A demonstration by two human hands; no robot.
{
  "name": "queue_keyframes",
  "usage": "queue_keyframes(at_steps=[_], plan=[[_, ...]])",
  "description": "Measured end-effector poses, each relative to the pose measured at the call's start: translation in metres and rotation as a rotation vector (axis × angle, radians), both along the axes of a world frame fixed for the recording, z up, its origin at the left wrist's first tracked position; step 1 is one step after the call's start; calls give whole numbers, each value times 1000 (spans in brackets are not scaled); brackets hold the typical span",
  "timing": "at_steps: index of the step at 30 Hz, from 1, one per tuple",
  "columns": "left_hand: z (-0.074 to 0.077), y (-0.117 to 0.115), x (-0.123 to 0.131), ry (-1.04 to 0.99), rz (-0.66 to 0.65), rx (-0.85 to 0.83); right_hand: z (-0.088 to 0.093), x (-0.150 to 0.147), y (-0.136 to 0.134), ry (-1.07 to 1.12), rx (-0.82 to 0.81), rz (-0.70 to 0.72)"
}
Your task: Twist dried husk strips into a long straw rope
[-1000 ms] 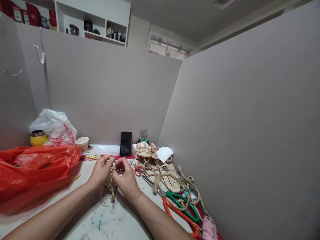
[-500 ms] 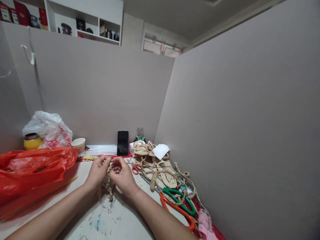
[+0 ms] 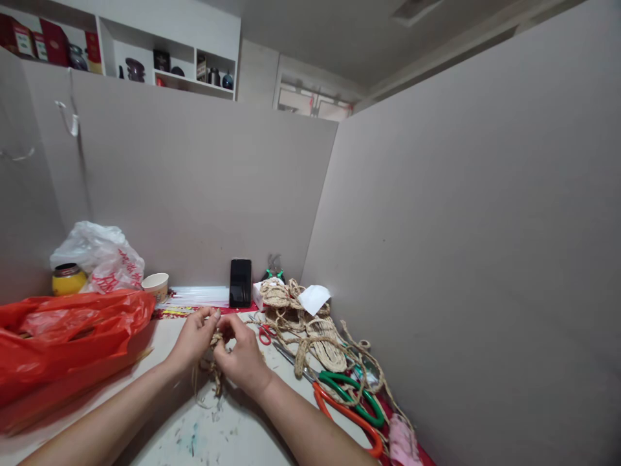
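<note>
My left hand (image 3: 196, 335) and my right hand (image 3: 241, 355) are close together over the white table (image 3: 233, 430). Both are closed, fingers bent, on a piece of braided straw rope (image 3: 216, 372) that hangs between them. Its loose, frayed ends dangle toward the tabletop. The left thumb and forefinger pinch at its upper end; the right fingers curl in from the other side. My fingers hide most of the upper part. Beyond the right hand lies a small pair of red-handled scissors (image 3: 265, 334).
On the right are coiled straw rope (image 3: 327, 346), large scissors with green (image 3: 373, 411) and orange (image 3: 347, 414) handles, and a pink roll (image 3: 402, 440). A phone (image 3: 240, 283) leans upright behind. Left stand a red plastic bag (image 3: 97, 317), a paper cup (image 3: 155, 285) and a yellow jar (image 3: 68, 279). Grey partitions (image 3: 204, 181) enclose the table.
The view has tilted slightly, so everything sits a little lower in the picture. My right-hand fingers have shifted slightly at the rope; both hands keep hold of it.
</note>
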State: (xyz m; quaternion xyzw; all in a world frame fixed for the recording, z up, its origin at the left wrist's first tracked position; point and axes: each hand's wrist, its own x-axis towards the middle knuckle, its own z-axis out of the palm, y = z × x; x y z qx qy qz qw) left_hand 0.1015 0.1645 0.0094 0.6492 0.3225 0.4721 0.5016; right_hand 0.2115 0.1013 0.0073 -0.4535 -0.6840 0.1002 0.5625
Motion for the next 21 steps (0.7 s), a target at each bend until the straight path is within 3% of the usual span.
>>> queue_keyframes(at_steps=[4,10,18,21], plan=[[-2,3,-2,17,4,7,0,-1,-3,8,9,22],[4,0,-2,-27,27,0,4,-5,-4,212,-100,140],[8,5,-5,-33,9,-93,2,-1,3,558,-347,424],[6,5,-6,-2,46,-51,4,-1,2,517,-361,384]])
